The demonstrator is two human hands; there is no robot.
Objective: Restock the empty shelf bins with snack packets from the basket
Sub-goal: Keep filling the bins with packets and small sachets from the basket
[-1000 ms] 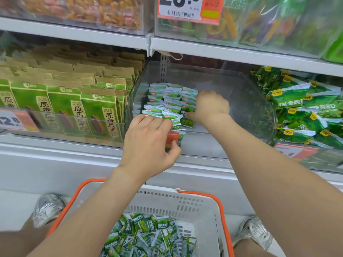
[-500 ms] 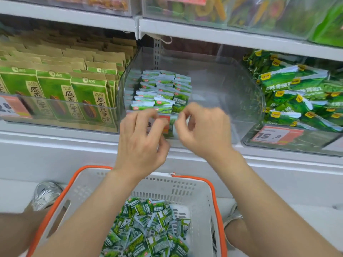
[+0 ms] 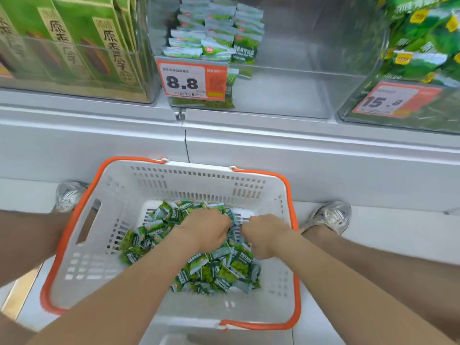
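snack packets (image 3: 216, 270) in basket (image 3: 174, 180), basket below shelf bin (image 3: 286, 95)

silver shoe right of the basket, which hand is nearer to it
Right. The right hand is in the packets by the basket wall beside the silver shoe; the left hand lies past it, mid-basket.

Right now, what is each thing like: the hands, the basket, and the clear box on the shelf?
left hand, down in the basket, fingers curled round snack packets.
right hand, beside the left one, fingers curled round snack packets too.
snack packets, a loose heap on the basket's bottom.
basket, partly filled, handles folded down.
middle bin, filled only on its left side.
stacked packets, neat rows in the middle bin.
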